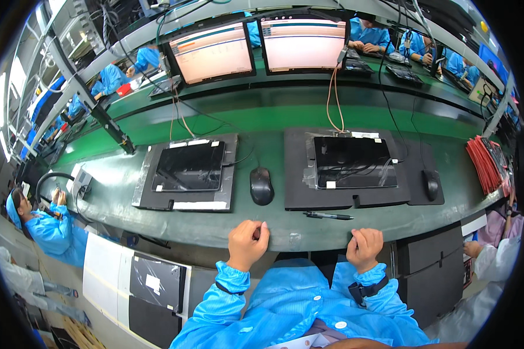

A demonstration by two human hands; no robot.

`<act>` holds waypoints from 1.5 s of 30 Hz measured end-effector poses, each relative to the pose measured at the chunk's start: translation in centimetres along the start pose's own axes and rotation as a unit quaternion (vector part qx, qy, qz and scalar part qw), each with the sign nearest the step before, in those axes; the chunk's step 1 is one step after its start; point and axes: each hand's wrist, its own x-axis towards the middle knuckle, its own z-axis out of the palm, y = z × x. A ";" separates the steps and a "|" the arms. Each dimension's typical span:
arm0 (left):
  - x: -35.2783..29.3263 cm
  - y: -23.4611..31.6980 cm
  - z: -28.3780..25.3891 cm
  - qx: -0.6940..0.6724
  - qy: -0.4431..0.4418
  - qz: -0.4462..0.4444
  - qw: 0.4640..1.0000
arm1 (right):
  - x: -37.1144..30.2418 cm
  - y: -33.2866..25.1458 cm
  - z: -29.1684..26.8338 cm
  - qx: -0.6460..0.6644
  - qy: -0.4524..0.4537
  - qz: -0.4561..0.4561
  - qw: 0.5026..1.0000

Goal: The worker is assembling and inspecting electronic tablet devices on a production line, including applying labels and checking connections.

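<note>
My left hand (248, 244) is curled into a loose fist at the front edge of the green bench, and nothing shows in it. To its right, my right hand (365, 248) is also closed at the edge, with no object visible in the fingers. A black pen (328, 216) lies just beyond my right hand, apart from it. Past my left hand sits a black mouse (261, 186). Two dark tablets face up on black foam pads: the left tablet (191, 166) and the right tablet (355, 162), each with a cable at its side.
A second mouse (431, 184) rests on a dark mat at right, near a stack of red sleeves (483, 166). Two lit monitors (211, 52) stand behind. A film-wrapped panel (155, 282) lies below left. Co-workers in blue sit at left, including one person (49, 230), and across the bench.
</note>
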 end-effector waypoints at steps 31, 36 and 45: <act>-0.4 -0.4 0.3 0.024 -0.004 -0.006 1.000 | 0.6 -0.5 -0.4 0.027 0.000 0.028 0.999; -0.2 -0.3 0.2 0.034 -0.019 0.001 0.999 | 0.8 -0.6 -0.5 0.028 -0.006 0.032 0.999; -0.4 -0.3 0.0 0.048 -0.027 0.004 0.998 | 0.7 -0.5 -0.4 0.031 -0.002 0.022 0.999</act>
